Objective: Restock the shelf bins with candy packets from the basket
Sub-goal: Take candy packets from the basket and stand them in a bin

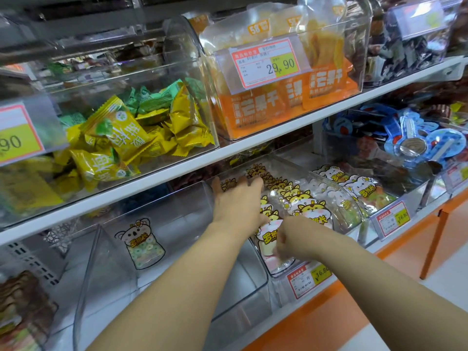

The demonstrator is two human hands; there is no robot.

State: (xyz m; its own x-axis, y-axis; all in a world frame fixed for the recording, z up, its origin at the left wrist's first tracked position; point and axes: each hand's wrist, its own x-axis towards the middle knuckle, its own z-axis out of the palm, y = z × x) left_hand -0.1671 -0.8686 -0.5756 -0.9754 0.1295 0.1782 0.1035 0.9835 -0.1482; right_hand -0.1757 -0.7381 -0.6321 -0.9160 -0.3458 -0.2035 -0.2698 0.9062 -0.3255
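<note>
On the lower shelf stands a clear plastic bin (276, 273) packed with a row of cat-print candy packets (302, 202). My left hand (238, 201) reaches into its back part, fingers spread flat against the packets there. At the bin's front, my right hand (293, 239) has its fingers curled on the foremost packet (267, 236). Left of it, another clear bin (177, 262) holds a single koala-print packet (143, 243). The basket is out of view.
A third bin of rabbit-print packets (359, 186) sits to the right, with price tags (307, 278) clipped on the bin fronts. The upper shelf (253, 145) overhangs the bins and carries yellow-green candies (121, 138) and orange mango packs (283, 102). Blue toys (410, 135) lie far right.
</note>
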